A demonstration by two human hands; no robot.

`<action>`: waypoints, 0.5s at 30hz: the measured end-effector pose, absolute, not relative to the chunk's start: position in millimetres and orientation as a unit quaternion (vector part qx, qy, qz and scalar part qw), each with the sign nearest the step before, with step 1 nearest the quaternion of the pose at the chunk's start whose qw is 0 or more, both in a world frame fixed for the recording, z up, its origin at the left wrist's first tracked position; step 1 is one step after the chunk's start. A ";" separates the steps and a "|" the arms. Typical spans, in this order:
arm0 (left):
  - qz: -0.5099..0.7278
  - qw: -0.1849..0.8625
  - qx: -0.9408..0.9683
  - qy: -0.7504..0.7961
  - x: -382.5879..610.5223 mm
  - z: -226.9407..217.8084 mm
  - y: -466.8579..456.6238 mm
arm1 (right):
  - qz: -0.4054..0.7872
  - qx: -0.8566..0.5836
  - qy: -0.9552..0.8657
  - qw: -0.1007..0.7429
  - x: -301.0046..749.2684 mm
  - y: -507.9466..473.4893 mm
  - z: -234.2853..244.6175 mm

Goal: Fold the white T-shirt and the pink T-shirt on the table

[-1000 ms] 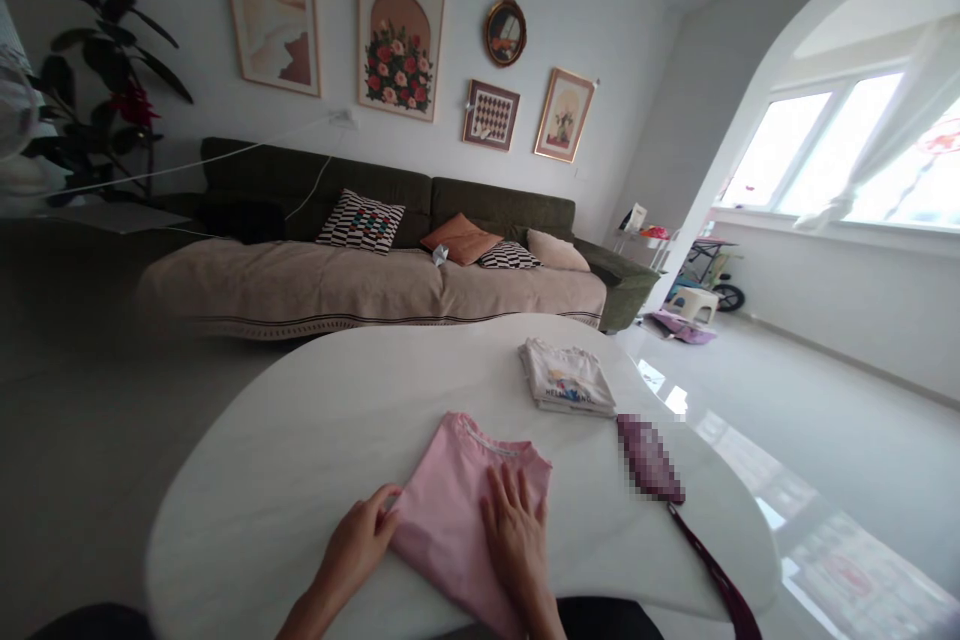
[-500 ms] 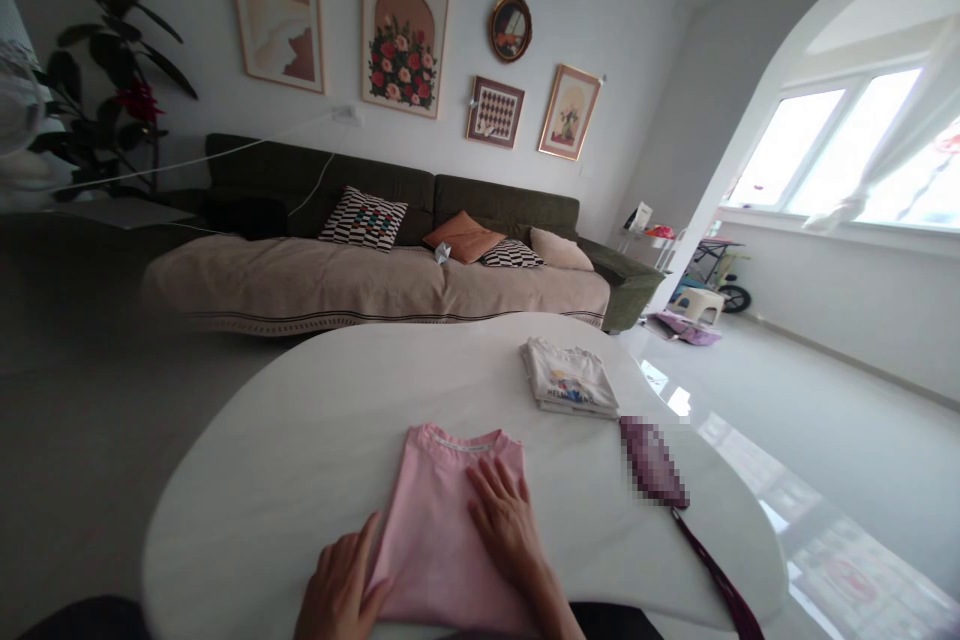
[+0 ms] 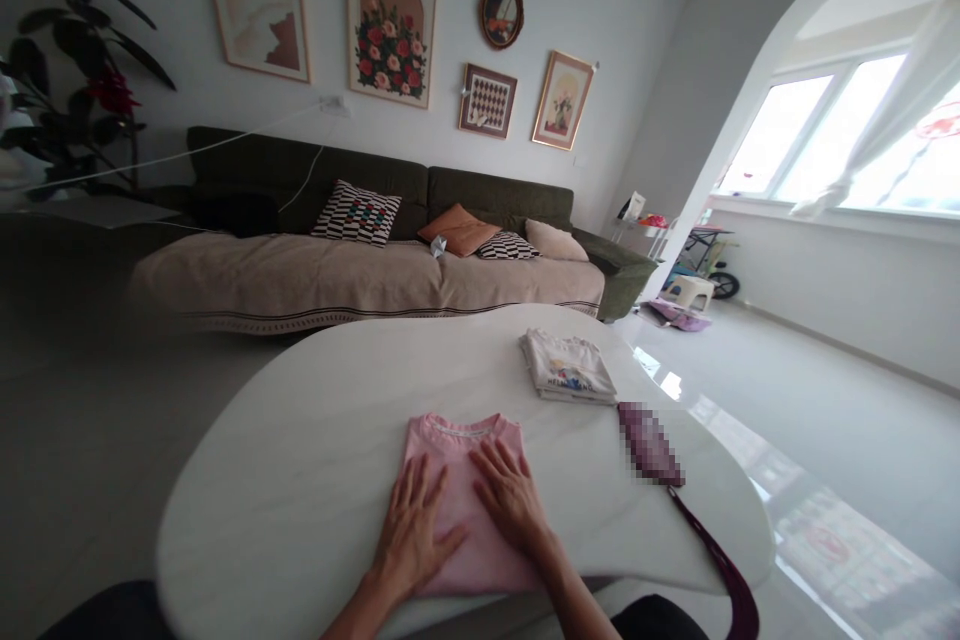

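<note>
A folded pink shirt [image 3: 459, 440] lies on the white oval table [image 3: 300, 460] close to its near edge, collar facing away from me. My left hand [image 3: 414, 530] rests flat on the shirt's left half with its fingers spread. My right hand [image 3: 510, 495] lies flat on the right half, fingers stretched out. Both hands hold nothing. A folded white shirt with a colourful print [image 3: 566, 368] sits further back on the right of the table.
A blurred dark pink item [image 3: 649, 443] with a maroon strap [image 3: 716, 565] lies at the table's right edge. Beyond the table stands a dark green sofa [image 3: 390, 220] with a beige cover and cushions. A large plant [image 3: 67, 70] is at the far left.
The pink shirt was turned from a slant to lie square in front of me. My left hand moved from its left edge onto its top; both hands now lie flat on it.
</note>
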State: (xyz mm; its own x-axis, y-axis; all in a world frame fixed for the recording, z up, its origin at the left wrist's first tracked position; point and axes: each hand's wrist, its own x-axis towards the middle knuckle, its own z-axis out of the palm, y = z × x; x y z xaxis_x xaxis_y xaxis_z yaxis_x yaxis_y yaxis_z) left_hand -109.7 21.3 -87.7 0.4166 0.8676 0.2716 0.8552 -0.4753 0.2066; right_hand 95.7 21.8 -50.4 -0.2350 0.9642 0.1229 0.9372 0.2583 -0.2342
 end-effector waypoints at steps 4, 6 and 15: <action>0.174 0.012 0.836 0.521 -108.1 -87.3 20.8 | 0.058 -0.609 -0.783 0.114 94.9 21.5 -50.7; 0.173 0.012 0.836 0.521 -107.3 -87.7 21.8 | 0.063 -0.610 -0.782 0.116 94.7 21.5 -51.1; 0.185 0.005 0.841 0.508 -110.0 -89.4 23.1 | 0.073 -0.612 -0.776 0.133 93.9 21.3 -51.7</action>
